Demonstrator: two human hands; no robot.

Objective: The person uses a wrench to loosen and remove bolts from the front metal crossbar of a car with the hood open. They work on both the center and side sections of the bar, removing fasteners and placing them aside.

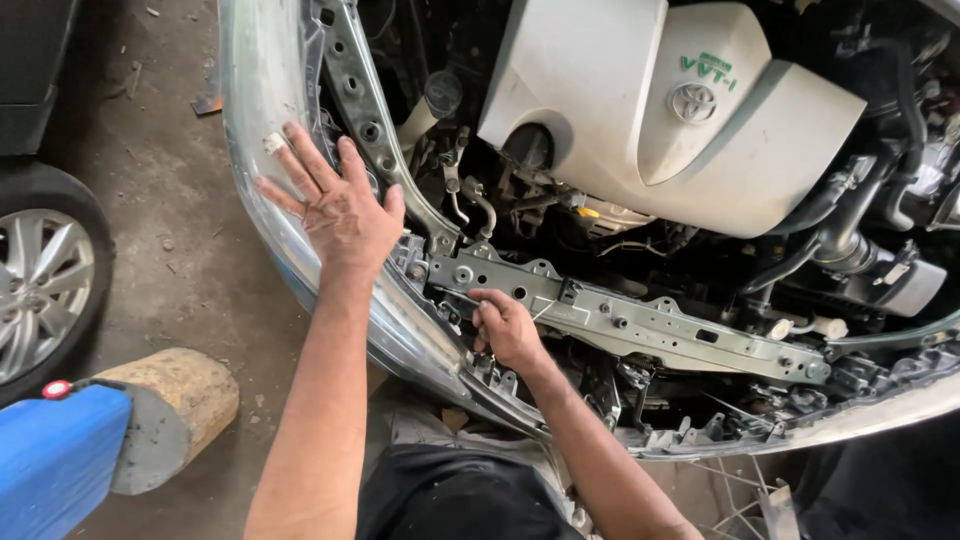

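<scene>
Pressing our left hand (pixel 335 205) flat, fingers spread, on the silver bumper corner (pixel 262 120), we curl our right hand (pixel 505 330) closed under the grey radiator support bar (pixel 640 325); what it grips we cannot tell. That bar looks stiff and sharp-edged, running left to right behind the bumper's near edge.

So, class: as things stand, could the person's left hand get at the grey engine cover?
Probably yes. The left hand lies flat on the bumper's corner, holding nothing, and the engine cover sits open to view with nothing over it. It would be a stretch across the bay, though.
</scene>
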